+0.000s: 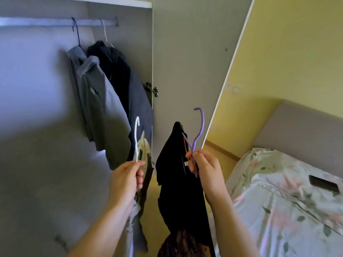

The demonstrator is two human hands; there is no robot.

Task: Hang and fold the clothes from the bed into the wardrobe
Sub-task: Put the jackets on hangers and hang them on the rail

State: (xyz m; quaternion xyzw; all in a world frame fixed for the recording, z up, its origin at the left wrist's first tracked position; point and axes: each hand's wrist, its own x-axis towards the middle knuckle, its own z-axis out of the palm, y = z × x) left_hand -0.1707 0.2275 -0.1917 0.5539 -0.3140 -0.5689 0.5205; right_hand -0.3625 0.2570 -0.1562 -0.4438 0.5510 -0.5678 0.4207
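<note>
Left hand point(128, 179) pinches white hanger point(137, 140), right hand point(204, 169) pinches purple hanger point(199, 127) carrying black garment point(176, 173), hooks up; wardrobe rail point(55, 22) runs 9-to-3 at 11 o'clock, left hand likely nearer.

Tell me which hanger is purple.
The purple hanger is the one the right hand grips, with a black garment on it. The left hand holds a white hanger; on the rail hang a dark blue hanger and a second white hanger.

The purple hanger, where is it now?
Head view, right of centre: the right hand holds the purple hanger beside a black garment, before the wardrobe door.
</note>
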